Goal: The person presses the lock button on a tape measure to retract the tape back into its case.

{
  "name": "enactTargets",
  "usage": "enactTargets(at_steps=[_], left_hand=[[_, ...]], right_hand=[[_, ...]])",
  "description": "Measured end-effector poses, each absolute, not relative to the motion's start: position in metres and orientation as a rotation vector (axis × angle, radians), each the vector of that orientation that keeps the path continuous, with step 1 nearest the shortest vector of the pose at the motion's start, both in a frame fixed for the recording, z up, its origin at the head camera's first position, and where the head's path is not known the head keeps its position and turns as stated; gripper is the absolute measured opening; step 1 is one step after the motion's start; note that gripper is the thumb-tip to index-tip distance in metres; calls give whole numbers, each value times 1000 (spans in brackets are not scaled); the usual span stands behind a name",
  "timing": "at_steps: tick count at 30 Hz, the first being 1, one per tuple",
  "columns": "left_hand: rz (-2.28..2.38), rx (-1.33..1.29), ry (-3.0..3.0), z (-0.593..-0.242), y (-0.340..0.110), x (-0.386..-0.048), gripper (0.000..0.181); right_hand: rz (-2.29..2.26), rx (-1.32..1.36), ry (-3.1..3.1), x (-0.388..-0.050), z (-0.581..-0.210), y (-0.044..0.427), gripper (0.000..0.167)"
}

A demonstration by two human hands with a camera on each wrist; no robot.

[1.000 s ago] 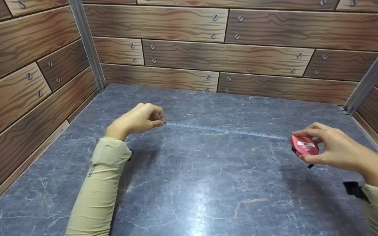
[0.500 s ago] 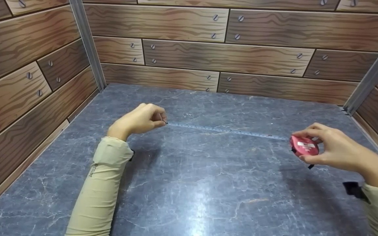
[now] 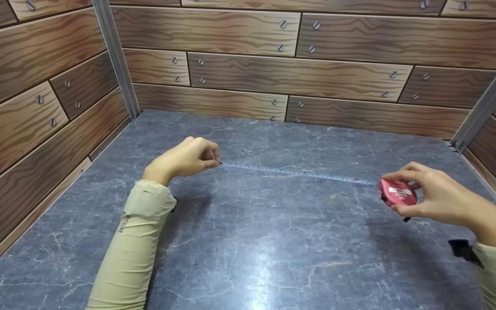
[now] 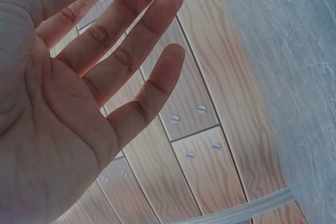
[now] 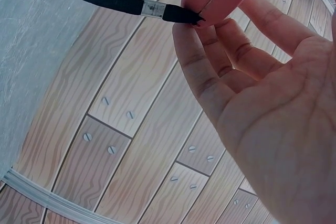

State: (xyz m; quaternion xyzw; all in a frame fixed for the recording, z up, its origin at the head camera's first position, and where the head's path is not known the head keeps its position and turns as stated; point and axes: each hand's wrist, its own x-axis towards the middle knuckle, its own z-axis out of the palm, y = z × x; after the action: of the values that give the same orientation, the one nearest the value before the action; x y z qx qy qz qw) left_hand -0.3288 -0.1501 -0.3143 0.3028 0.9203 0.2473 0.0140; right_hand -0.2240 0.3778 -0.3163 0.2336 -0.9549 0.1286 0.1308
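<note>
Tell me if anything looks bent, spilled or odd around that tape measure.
Nothing stands out: the tape blade looks straight between the left hand and the red tape measure case in the right hand, and no spill shows on the marbled tabletop.

We see the left hand (image 3: 182, 158) slightly nearer three o'clock than before, and the exposed tape (image 3: 291, 172) a little shorter.
</note>
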Motion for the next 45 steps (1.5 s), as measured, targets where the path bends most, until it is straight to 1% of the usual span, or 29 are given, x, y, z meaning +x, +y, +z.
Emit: enactTargets(at_steps=[23, 30, 45], left_hand=[[740, 944, 2840, -317, -142, -329, 7], [722, 961, 2849, -318, -141, -329, 8], [717, 965, 2833, -319, -138, -328, 6]], right_hand=[[352, 651, -2829, -222, -315, 374, 61], [350, 703, -2798, -224, -316, 374, 62], [352, 707, -2811, -225, -317, 373, 62]])
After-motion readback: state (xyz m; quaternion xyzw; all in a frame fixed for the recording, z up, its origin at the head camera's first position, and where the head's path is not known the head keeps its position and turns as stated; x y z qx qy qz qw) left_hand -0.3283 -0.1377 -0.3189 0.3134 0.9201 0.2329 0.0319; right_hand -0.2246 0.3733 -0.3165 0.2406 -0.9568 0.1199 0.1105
